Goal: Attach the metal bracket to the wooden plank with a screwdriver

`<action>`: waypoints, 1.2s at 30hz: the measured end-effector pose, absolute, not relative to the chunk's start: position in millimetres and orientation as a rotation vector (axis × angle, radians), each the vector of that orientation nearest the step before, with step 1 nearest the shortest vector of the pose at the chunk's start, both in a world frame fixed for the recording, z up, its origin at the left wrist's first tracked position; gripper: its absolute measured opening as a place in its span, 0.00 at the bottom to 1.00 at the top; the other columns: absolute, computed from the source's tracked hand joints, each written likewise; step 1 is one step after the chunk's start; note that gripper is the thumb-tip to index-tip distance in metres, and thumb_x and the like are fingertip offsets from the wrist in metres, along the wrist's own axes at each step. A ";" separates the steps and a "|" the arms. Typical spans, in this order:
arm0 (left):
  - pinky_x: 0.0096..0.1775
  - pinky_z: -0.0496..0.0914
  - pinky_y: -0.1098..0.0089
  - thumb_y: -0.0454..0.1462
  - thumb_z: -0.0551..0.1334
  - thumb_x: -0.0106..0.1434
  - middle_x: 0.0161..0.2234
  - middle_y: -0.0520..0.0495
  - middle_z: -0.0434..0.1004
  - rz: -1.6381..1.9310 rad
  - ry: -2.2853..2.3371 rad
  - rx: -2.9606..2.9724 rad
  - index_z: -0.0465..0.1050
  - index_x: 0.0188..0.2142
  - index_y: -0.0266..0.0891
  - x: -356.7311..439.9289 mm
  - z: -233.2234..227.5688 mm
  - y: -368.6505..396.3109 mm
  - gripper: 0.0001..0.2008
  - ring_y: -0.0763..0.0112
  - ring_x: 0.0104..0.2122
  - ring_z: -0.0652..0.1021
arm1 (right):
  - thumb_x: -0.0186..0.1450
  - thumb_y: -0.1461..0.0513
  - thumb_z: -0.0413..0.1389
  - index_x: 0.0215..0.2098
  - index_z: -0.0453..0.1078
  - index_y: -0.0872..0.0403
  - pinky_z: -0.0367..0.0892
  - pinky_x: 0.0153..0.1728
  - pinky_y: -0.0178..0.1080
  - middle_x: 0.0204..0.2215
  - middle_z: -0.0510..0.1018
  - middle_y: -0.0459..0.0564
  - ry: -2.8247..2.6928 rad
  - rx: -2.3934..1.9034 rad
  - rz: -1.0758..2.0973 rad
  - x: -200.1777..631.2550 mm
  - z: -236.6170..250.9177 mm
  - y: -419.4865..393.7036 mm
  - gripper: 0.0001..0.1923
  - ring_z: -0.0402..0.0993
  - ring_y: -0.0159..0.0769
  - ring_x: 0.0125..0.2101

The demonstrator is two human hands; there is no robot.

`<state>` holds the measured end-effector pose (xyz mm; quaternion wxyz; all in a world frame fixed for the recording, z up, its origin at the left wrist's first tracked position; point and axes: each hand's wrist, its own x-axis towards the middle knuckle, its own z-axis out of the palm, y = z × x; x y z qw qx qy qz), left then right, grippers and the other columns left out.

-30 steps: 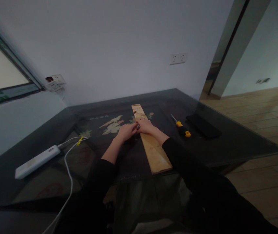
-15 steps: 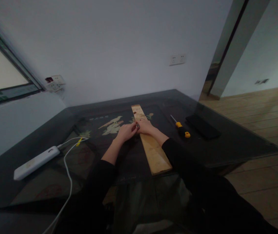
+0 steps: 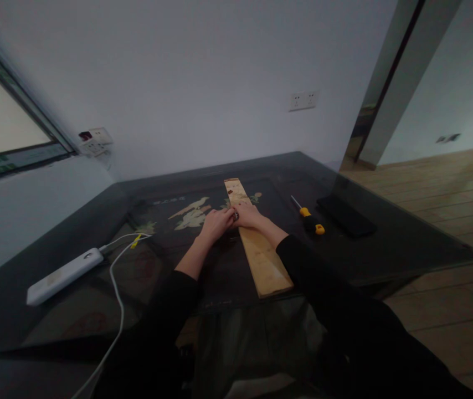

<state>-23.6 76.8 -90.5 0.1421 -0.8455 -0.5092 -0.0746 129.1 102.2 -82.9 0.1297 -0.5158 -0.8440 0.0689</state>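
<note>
Board [image 3: 265, 263] lies lengthwise on the table [image 3: 411, 241], your right hand [image 3: 250, 215] across it, likely to steady it; can't tell that grip. Your left hand [image 3: 217, 223] seems to pinch a small metal piece [image 3: 236, 215] at the board's left edge.

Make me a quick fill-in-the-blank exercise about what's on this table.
1. The hand lying across the wooden board is the person's ____ one.
2. Besides black, the other handle color on the screwdriver is ____.
3. As the person sees it, the long white device lies on the ____ side of the table.

Missing words: right; yellow; left.
</note>
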 end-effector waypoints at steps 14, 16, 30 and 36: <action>0.41 0.62 0.64 0.41 0.48 0.71 0.37 0.41 0.78 -0.293 -1.517 -2.400 0.74 0.39 0.39 -20.4 -94.5 77.8 0.16 0.62 0.38 0.77 | 0.55 0.49 0.62 0.53 0.67 0.55 0.65 0.50 0.52 0.53 0.71 0.63 -2.447 -1.499 0.207 128.4 -82.0 99.5 0.32 0.67 0.56 0.53; 0.40 0.62 0.64 0.41 0.48 0.71 0.38 0.41 0.79 -0.323 -1.533 -2.396 0.74 0.38 0.39 -19.9 -95.3 77.8 0.17 0.62 0.38 0.77 | 0.55 0.49 0.61 0.53 0.67 0.54 0.65 0.50 0.52 0.53 0.71 0.62 -2.452 -1.503 0.227 128.4 -80.9 99.4 0.32 0.67 0.57 0.54; 0.41 0.62 0.66 0.42 0.47 0.72 0.39 0.43 0.80 -0.424 -1.585 -2.378 0.72 0.37 0.40 -17.5 -94.8 76.8 0.17 0.64 0.38 0.77 | 0.55 0.51 0.63 0.53 0.68 0.54 0.64 0.51 0.52 0.54 0.70 0.63 -2.428 -1.578 0.266 124.7 -73.7 92.6 0.31 0.68 0.56 0.53; 0.33 0.61 0.68 0.45 0.51 0.70 0.37 0.44 0.79 -0.531 -1.702 -2.370 0.72 0.38 0.42 -18.3 -95.5 73.6 0.15 0.64 0.35 0.77 | 0.55 0.51 0.63 0.53 0.71 0.52 0.64 0.51 0.51 0.53 0.71 0.61 -2.431 -1.557 0.260 126.0 -74.6 92.7 0.29 0.68 0.55 0.53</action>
